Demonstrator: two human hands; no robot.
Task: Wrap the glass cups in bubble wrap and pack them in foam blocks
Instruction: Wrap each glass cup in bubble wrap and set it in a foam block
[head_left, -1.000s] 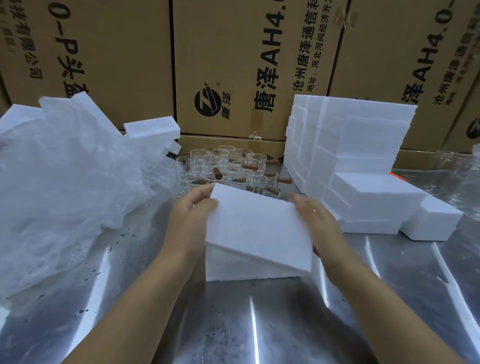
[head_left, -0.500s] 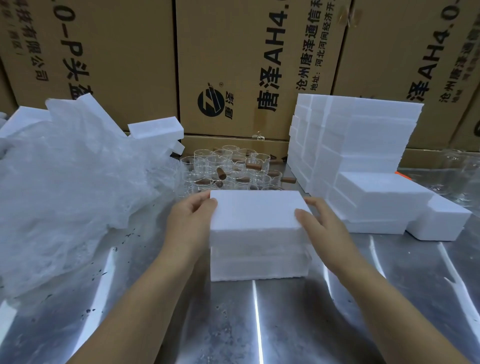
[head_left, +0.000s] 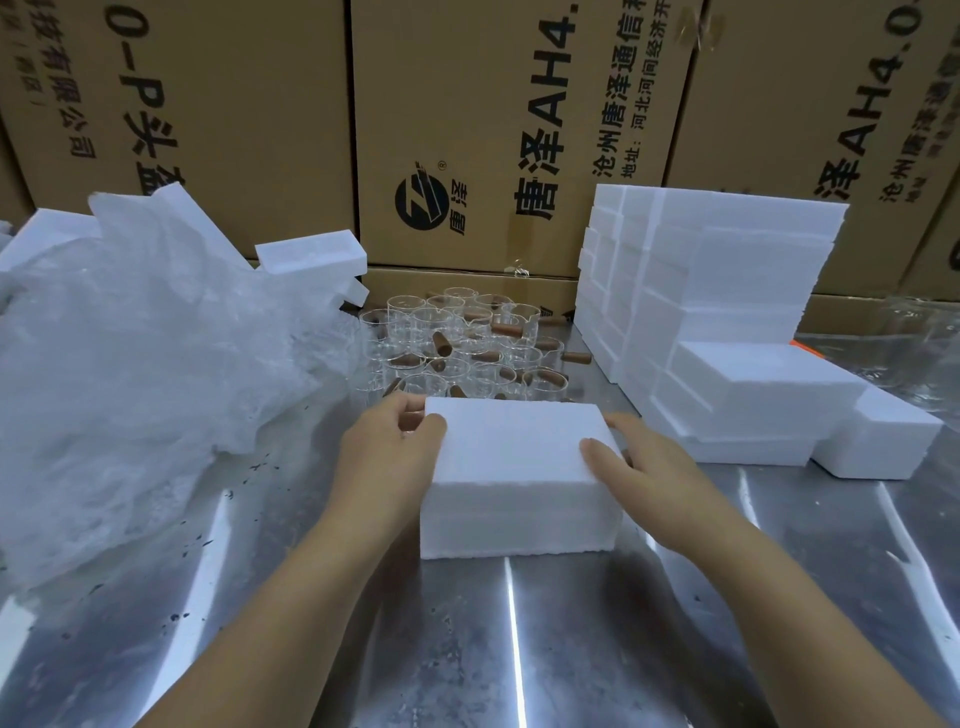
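Where the person's bare arms reached forward, the left hand (head_left: 389, 447) gripped the left end of a white rectangular foam block (head_left: 519, 467), thumb on its top corner and fingers curled at its far edge. The right hand (head_left: 654, 467) clasped the right end, thumb laid across the top, fingers wrapped round the side. The block sat flat on the shiny steel table (head_left: 519, 649), near its middle. Just beyond it stood a cluster of small clear glass cups (head_left: 457, 338) with brown handles. To the left lay a crumpled heap of translucent bubble wrap (head_left: 130, 374); to the right rose a tall stack of white foam slabs (head_left: 727, 270). Brown printed cardboard cartons (head_left: 467, 104) lined the far side.
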